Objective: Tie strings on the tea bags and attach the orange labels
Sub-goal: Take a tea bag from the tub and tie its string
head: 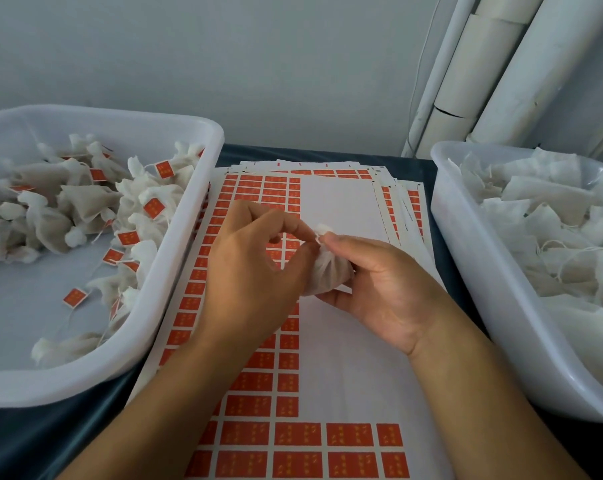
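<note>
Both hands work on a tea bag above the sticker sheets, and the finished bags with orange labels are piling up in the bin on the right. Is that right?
Not quite. The head view shows the labelled bags in the left bin; the right bin holds bags without labels. The rest stands: the left hand and right hand work on a tea bag above the sticker sheets.

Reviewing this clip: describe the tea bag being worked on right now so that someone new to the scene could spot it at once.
Between the two white tubs lies a sheet of orange labels; above its middle the two hands meet. The tea bag sits in the right hand, its gathered neck pinched by the left hand. Unlike the bags in the tubs, it is held in the air and shows no orange label.
</note>
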